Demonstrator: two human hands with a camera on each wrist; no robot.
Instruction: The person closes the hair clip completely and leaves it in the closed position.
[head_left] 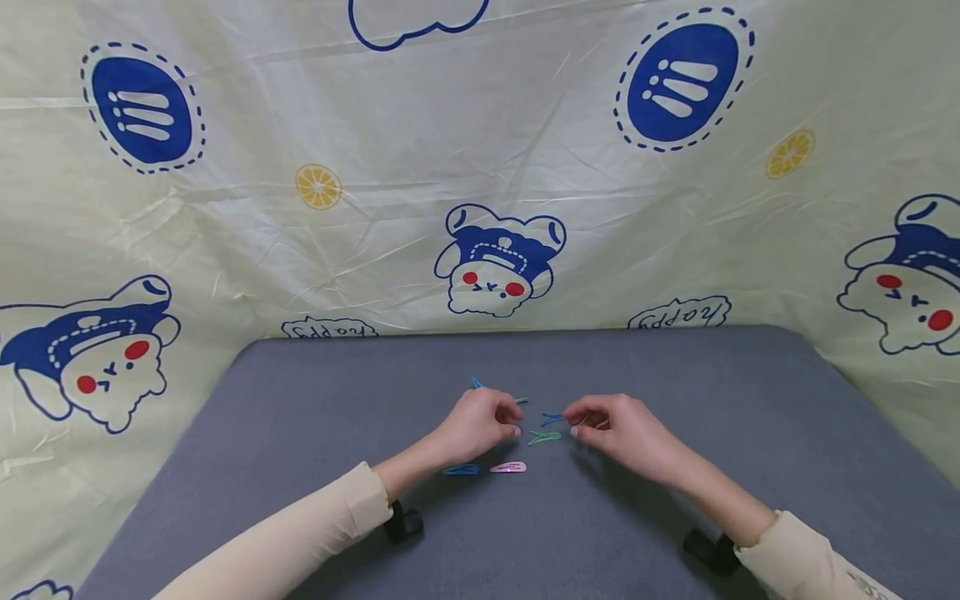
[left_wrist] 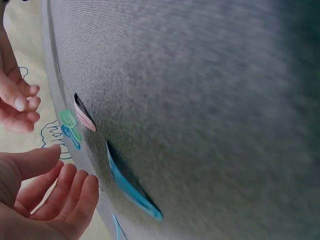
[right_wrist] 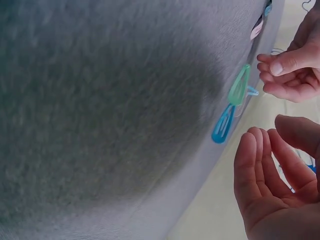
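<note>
Head view: one slim green teardrop-shaped hair clip (head_left: 544,437) on grey cloth tabletop (head_left: 570,542), three blue hair clips (head_left: 461,470), one just beyond it, two leftward, one glossy pink hair clip (head_left: 508,467) nearer-left, left wrist view: left hand (left_wrist: 55,200) empty, fingers loosely bent, right wrist view: right hand (right_wrist: 277,185) likewise.

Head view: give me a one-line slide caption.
Left hand and right hand above a grey table, a green hair clip between them and a pink hair clip lower in frame.

Curtained-off nook: cartoon-print sheet (head_left: 405,125), grey table (head_left: 345,383)
</note>
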